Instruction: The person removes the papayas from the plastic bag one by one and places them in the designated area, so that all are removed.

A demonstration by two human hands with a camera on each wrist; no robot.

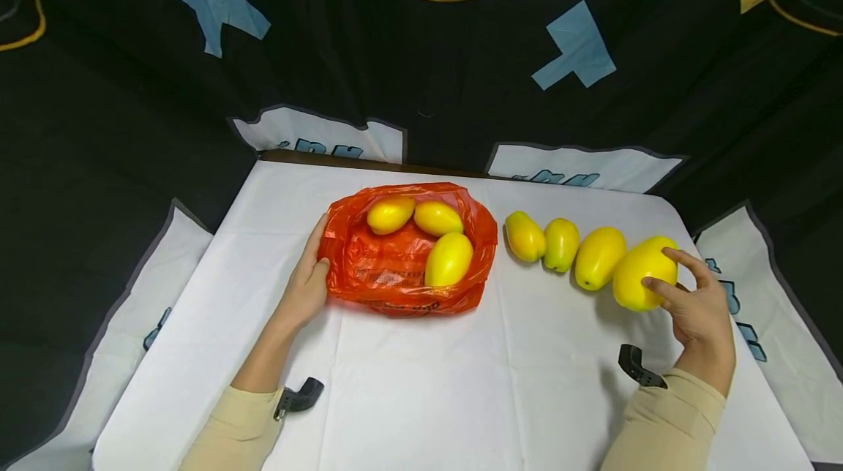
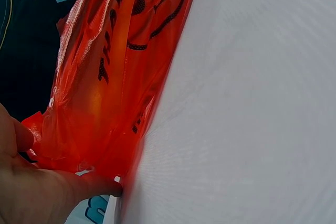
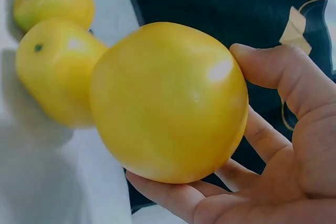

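Note:
A red plastic bag lies with its mouth spread wide on the table, and a few yellow mangoes rest inside it. My left hand holds the bag's left side; in the left wrist view its thumb and fingers are at the crumpled red plastic. On the right, my right hand grips a large yellow mango between thumb and fingers. The right wrist view shows that mango up close, raised off the table.
Three more mangoes stand in a row between the bag and my right hand. The white table has a back edge against a dark curtain with blue tape pieces. A black strap mount sits at each wrist.

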